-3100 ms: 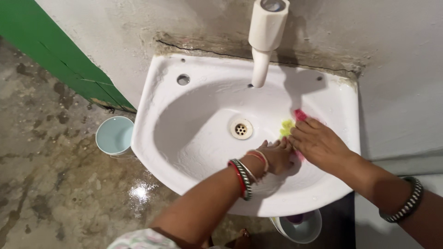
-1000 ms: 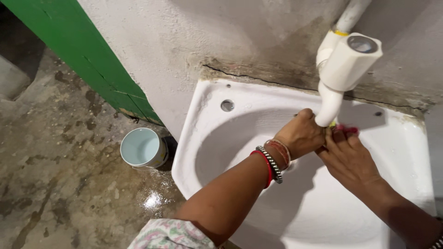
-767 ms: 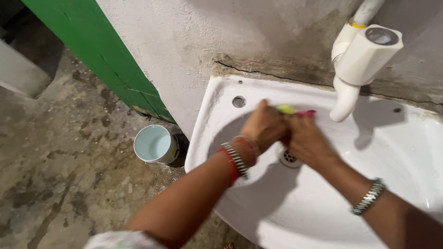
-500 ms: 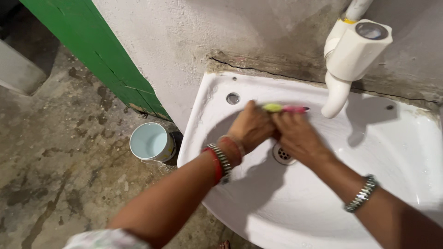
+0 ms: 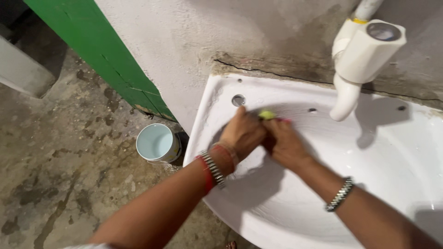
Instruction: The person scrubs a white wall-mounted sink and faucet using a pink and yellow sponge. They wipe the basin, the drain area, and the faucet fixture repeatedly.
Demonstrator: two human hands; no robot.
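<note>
- Step: scrubbing the rear-left inner wall of the white ceramic wash basin [image 5: 286, 221], a little above frame centre.
- Left hand [image 5: 243, 133] and right hand [image 5: 282, 144] are pressed together, clamped on a yellow-green and pink scrubber [image 5: 267, 114].
- Its long axis seems to run left-right, green end leftward; mostly hidden.
- Next likely calls for steady pressure along the wall.

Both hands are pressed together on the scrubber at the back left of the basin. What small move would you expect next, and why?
Probably a short scrubbing stroke rightward along the basin's back wall. The left hand and right hand together press the yellow-and-pink scrubber against the sink just below the overflow hole, and the stretch toward the tap lies beside them.
</note>
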